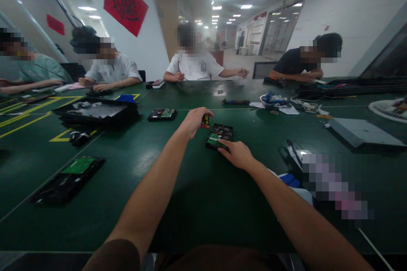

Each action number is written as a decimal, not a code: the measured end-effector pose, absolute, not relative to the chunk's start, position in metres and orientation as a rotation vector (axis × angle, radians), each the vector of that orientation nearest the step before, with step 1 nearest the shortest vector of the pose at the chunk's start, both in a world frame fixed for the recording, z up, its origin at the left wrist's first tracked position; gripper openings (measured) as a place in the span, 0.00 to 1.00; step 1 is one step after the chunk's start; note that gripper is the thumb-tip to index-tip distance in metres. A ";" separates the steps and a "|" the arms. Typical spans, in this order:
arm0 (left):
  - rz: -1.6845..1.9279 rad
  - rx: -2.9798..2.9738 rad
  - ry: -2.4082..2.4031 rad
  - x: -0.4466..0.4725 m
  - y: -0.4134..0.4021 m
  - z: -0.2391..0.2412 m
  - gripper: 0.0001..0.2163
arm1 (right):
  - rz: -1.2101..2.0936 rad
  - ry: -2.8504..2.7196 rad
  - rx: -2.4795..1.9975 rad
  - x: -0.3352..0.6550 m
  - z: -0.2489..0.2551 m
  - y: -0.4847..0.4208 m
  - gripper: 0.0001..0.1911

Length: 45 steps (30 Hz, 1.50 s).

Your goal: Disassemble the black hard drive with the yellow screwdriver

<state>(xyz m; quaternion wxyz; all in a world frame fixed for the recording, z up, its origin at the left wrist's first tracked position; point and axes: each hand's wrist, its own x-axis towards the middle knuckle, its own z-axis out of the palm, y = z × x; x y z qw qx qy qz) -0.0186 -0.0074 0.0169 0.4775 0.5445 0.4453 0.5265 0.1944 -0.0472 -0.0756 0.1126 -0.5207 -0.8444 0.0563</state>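
Note:
A hard drive (220, 130) lies on the green table in front of me, its green circuit board facing up. My right hand (238, 153) grips the near right edge of this drive, with one finger reaching over the board. Just left of and above the drive, my left hand (193, 123) is closed around a black-and-yellow tool handle (206, 119). The rest of that tool is hidden or too dark to make out. Another hard drive (162, 114) sits further off to the left, and a larger black drive with a green board (68, 180) lies near the left front.
A black tray (95, 112) stands at the left by yellow tape lines. Rightward are a black-and-brown tool (235, 102), a bowl of blue items (273, 100) and a grey metal box (365, 132). Blue-and-white items lie beside my right forearm. Several people sit across the table.

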 end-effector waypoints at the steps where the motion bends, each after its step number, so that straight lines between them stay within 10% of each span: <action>1: 1.272 1.322 1.083 -0.019 -0.008 0.017 0.11 | 0.169 -2.481 -1.535 0.194 -0.075 -0.048 0.29; 45: 1.299 1.349 1.138 -0.017 -0.008 0.018 0.11 | 0.172 -2.495 -1.541 0.194 -0.076 -0.047 0.29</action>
